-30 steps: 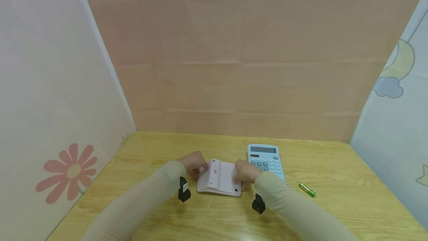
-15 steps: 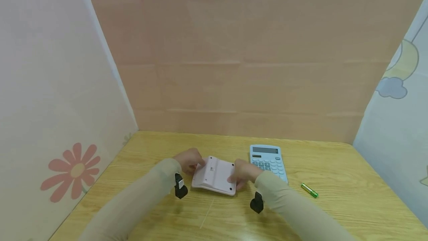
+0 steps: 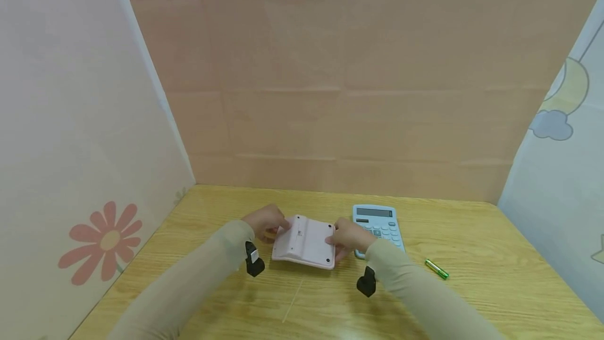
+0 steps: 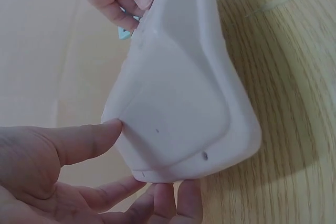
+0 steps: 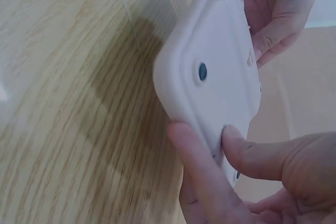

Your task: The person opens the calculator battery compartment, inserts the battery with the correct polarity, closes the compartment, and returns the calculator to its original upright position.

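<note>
A pale pink calculator (image 3: 311, 243) is held back side up between both hands, its raised wedge end toward the left. Small dark feet and screw holes dot its back, while its key side is hidden underneath. My left hand (image 3: 268, 223) grips the left end, thumb on the back and fingers below the edge, as the left wrist view (image 4: 173, 93) of the calculator shows. At the opposite end my right hand (image 3: 348, 236) pinches the edge, its thumb (image 5: 257, 156) on the back. A shadow falls on the wood below.
A light blue calculator (image 3: 377, 214) lies face up behind the right hand, partly covered by it. Farther right on the wooden table (image 3: 472, 256) lies a green battery (image 3: 436, 268). Fabric walls (image 3: 354, 93) close off the back and sides.
Both hands have moved the pink calculator slightly left, then raised it a little, tilting it. The right hand's hold has shifted along the right edge. The blue calculator and battery have stayed put.
</note>
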